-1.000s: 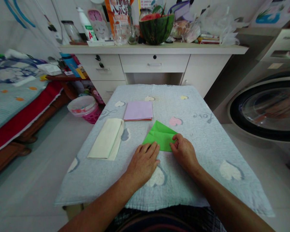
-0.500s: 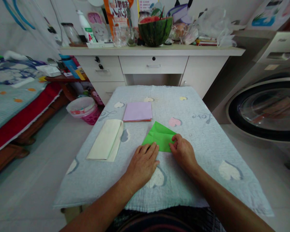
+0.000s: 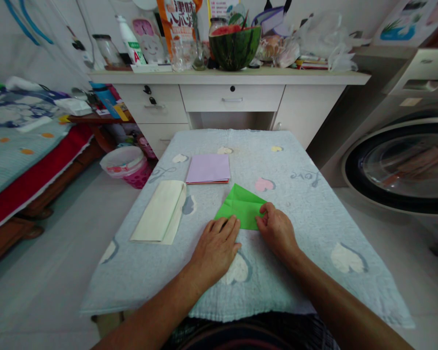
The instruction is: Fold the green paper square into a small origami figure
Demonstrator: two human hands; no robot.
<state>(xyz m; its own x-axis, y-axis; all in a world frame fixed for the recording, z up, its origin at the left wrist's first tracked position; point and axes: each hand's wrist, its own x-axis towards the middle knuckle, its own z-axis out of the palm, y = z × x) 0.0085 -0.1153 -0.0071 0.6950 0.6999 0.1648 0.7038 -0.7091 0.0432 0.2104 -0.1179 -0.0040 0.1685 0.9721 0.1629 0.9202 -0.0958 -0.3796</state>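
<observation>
A folded sheet of green paper (image 3: 243, 206) lies on the cloth-covered table, with creases showing across it. My left hand (image 3: 218, 243) rests flat, its fingertips on the paper's near left edge. At the paper's right corner, the thumb and fingers of my right hand (image 3: 277, 228) pinch the edge, hiding that corner. Beyond the green paper is a stack of square paper (image 3: 208, 167), lilac on top with red edges below. To the left lies a folded cream sheet (image 3: 158, 211).
The light blue tablecloth (image 3: 302, 272) has heart prints. A white cabinet (image 3: 237, 97) stands behind the table, bearing a cut watermelon (image 3: 234, 46), bottles and bags. A washing machine (image 3: 397, 155) is on the right, a pink bin (image 3: 129, 167) and a bed (image 3: 25, 160) on the left.
</observation>
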